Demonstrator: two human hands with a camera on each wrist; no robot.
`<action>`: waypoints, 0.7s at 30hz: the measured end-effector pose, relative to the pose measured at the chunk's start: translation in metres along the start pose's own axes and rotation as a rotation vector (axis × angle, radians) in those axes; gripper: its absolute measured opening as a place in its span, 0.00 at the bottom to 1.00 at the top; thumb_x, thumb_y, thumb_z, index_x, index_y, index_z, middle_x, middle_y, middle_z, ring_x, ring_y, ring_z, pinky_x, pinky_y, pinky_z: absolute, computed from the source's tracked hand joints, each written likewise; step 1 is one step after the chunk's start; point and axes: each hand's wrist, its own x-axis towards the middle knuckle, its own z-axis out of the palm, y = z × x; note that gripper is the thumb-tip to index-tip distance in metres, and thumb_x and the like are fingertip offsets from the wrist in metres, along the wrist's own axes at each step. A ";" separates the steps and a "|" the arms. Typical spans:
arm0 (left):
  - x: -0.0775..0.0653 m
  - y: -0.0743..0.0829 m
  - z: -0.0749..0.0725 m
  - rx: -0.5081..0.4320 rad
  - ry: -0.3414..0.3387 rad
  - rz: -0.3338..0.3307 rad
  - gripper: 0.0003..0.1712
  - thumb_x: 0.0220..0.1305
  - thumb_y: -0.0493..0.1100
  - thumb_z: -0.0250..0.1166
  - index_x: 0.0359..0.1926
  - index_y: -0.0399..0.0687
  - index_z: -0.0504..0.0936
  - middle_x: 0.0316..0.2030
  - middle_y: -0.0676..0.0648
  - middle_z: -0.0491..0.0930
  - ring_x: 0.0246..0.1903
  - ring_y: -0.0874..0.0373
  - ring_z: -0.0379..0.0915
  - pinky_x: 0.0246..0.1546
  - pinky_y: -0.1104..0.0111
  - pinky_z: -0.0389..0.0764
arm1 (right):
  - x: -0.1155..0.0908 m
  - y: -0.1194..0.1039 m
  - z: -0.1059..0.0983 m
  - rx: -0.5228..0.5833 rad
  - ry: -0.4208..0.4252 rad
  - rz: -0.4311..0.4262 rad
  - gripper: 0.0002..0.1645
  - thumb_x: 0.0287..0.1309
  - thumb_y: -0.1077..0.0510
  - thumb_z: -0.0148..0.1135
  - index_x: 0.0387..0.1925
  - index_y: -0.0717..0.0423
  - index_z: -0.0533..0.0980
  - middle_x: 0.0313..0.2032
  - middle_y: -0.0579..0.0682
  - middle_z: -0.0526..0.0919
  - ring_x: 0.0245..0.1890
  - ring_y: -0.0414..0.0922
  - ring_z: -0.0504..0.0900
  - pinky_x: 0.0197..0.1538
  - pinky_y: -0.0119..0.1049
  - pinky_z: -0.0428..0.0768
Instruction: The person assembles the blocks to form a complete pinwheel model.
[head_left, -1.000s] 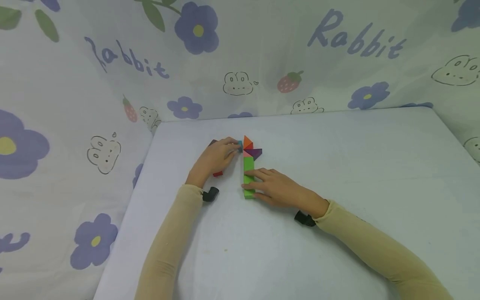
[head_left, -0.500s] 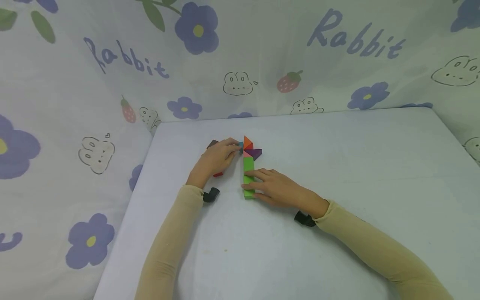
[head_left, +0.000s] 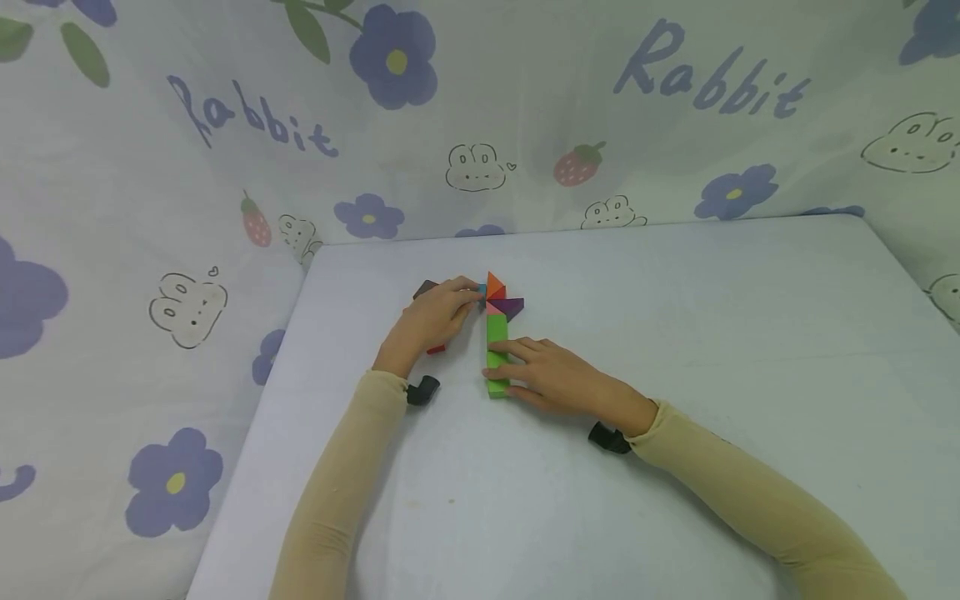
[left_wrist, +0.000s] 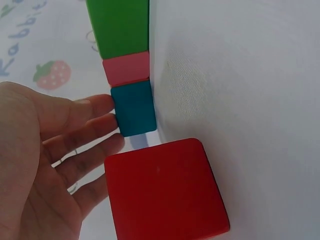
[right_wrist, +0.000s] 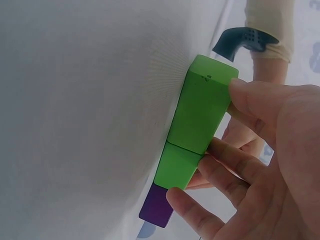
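In the head view a row of green blocks (head_left: 497,330) lies on the table, a pink triangular block (head_left: 492,308) at its far end. Around that end sit a purple block (head_left: 513,307), an orange triangular block (head_left: 493,283) and a blue block (head_left: 482,292). My left hand (head_left: 435,312) has its fingertips at the blue block, and in the left wrist view its thumb touches the blue block's (left_wrist: 134,109) edge. My right hand (head_left: 558,379) rests spread fingers across the green row. In the right wrist view its fingertips touch the green blocks (right_wrist: 202,112), fingers only slightly bent.
A red block (left_wrist: 165,192) stands close to the left palm. Beyond the left hand a dark block (head_left: 425,287) is partly hidden. Black wrist devices (head_left: 423,390) sit by both cuffs. A patterned cloth (head_left: 525,108) rises behind the white table (head_left: 712,333).
Over the last second the left hand and the blue block shift very slightly, the block now close against the orange and pink ones. The right hand stays in place on the green blocks.
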 end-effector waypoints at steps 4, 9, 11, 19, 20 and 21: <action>0.000 -0.001 0.000 -0.020 0.005 0.017 0.20 0.74 0.41 0.52 0.62 0.46 0.77 0.64 0.48 0.72 0.67 0.52 0.66 0.70 0.57 0.67 | 0.000 0.000 0.000 0.000 -0.005 0.000 0.23 0.67 0.50 0.59 0.63 0.40 0.75 0.68 0.51 0.69 0.64 0.50 0.72 0.57 0.49 0.79; -0.006 -0.004 -0.017 -0.085 0.081 -0.021 0.20 0.74 0.38 0.52 0.63 0.44 0.76 0.63 0.46 0.73 0.66 0.50 0.67 0.70 0.57 0.67 | 0.002 -0.001 -0.001 -0.001 -0.024 0.009 0.24 0.67 0.51 0.60 0.63 0.39 0.74 0.68 0.51 0.68 0.64 0.50 0.72 0.58 0.48 0.79; -0.012 -0.007 -0.028 -0.100 0.122 -0.051 0.20 0.74 0.38 0.51 0.63 0.44 0.75 0.62 0.46 0.73 0.65 0.50 0.67 0.69 0.57 0.67 | 0.002 -0.002 -0.002 0.000 -0.030 0.018 0.24 0.66 0.51 0.60 0.63 0.39 0.74 0.68 0.51 0.68 0.64 0.50 0.72 0.58 0.48 0.79; -0.028 -0.038 -0.041 -0.059 0.124 -0.134 0.19 0.72 0.38 0.54 0.61 0.40 0.77 0.61 0.42 0.75 0.64 0.46 0.68 0.69 0.54 0.67 | 0.002 -0.001 0.000 0.009 -0.008 0.033 0.24 0.66 0.50 0.61 0.62 0.38 0.75 0.67 0.50 0.70 0.64 0.49 0.72 0.58 0.48 0.79; -0.029 -0.042 -0.040 -0.060 0.103 -0.153 0.19 0.71 0.38 0.55 0.60 0.39 0.78 0.61 0.41 0.75 0.64 0.45 0.67 0.69 0.53 0.67 | 0.002 -0.001 0.000 0.009 -0.009 0.031 0.24 0.66 0.50 0.61 0.62 0.39 0.75 0.67 0.50 0.70 0.63 0.49 0.72 0.58 0.48 0.79; -0.031 -0.046 -0.038 -0.060 0.076 -0.173 0.20 0.71 0.38 0.55 0.61 0.39 0.78 0.61 0.41 0.75 0.65 0.44 0.67 0.69 0.52 0.66 | 0.002 -0.001 0.001 0.009 -0.009 0.030 0.24 0.66 0.50 0.61 0.62 0.39 0.75 0.67 0.50 0.70 0.63 0.49 0.72 0.57 0.48 0.79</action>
